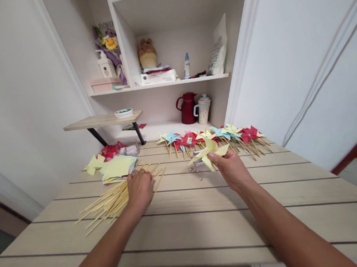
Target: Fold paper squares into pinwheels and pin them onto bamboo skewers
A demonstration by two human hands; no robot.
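Observation:
My right hand (231,167) pinches a pale yellow paper pinwheel (210,150) between thumb and fingers, holding it above the table with no stick visible on it. Over the heap of thin wooden sticks (114,200), my left hand (141,186) is curled down, its fingers closing among the sticks; the fingertips are partly hidden. A stack of coloured paper squares (118,167), yellow on top, lies just beyond that hand. Small pale beads (200,178) are scattered beneath the held pinwheel, beside a small box (198,163) that it partly covers.
Finished pinwheels on sticks (184,140) lie in a row along the table's back. A loose yellow pinwheel (94,164) and red paper pieces (111,151) sit at left, near a small raised shelf (103,120). Behind stand a red jug (188,108) and a lidded cup (203,111).

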